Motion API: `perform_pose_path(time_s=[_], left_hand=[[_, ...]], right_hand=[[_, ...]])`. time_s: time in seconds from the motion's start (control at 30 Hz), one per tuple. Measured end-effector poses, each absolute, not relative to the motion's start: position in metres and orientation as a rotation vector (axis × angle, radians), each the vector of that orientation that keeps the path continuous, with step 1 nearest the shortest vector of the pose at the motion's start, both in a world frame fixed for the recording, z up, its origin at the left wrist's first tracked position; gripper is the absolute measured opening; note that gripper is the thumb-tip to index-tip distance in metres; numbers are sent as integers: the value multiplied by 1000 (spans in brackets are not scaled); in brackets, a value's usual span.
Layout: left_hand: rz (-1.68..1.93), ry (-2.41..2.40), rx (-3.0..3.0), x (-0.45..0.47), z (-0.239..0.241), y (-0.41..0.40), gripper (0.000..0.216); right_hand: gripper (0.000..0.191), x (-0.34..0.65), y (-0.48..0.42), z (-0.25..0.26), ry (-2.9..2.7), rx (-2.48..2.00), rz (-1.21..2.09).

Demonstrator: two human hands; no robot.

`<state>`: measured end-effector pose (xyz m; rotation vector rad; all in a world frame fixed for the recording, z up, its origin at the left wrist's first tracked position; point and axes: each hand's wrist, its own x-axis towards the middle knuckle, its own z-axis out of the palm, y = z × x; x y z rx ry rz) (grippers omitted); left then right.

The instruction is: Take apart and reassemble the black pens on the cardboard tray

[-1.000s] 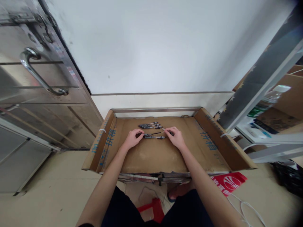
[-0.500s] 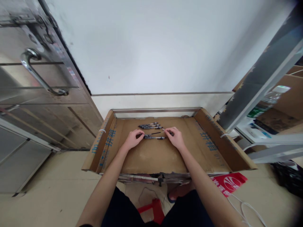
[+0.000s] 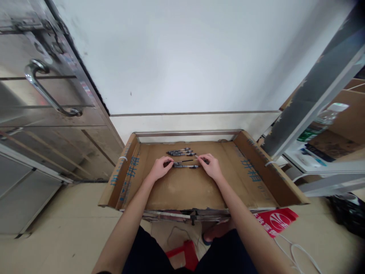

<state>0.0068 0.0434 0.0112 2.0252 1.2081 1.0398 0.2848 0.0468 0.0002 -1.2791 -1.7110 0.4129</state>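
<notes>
My left hand (image 3: pixel 161 168) is closed in a pinch at the left end of a thin pen refill (image 3: pixel 187 160) with a dark middle stretch. That refill runs across toward my right hand (image 3: pixel 210 166), whose fingers are closed on a small black pen part (image 3: pixel 205 161). Just below the refill, a couple of black-and-clear pens (image 3: pixel 186 166) lie side by side on the cardboard, between both hands. Farther back is a small pile of similar pens (image 3: pixel 180 152). The fingertips partly hide what each hand grips.
The work surface is a cardboard tray (image 3: pixel 188 190) with raised side walls. A white wall (image 3: pixel 182 57) stands behind it, a metal door with a handle (image 3: pixel 51 91) at left. On the right is a shelf with a plastic bottle (image 3: pixel 322 120). A red flag (image 3: pixel 276 220) hangs below the front edge.
Hardly anything differs. Both hands keep their places over the tray, with only a very slight shift of the fingers and the view.
</notes>
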Motion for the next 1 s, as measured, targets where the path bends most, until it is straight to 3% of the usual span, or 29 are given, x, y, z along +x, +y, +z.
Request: perform_pose_path(time_s=[0.6, 1.0], left_hand=[[967, 1133, 2032, 8, 15, 43, 22], [1251, 1155, 1585, 2, 5, 57, 21]], right_hand=[[20, 279, 44, 5, -1706, -1304, 427], [29, 283, 48, 4, -1483, -1332, 636]])
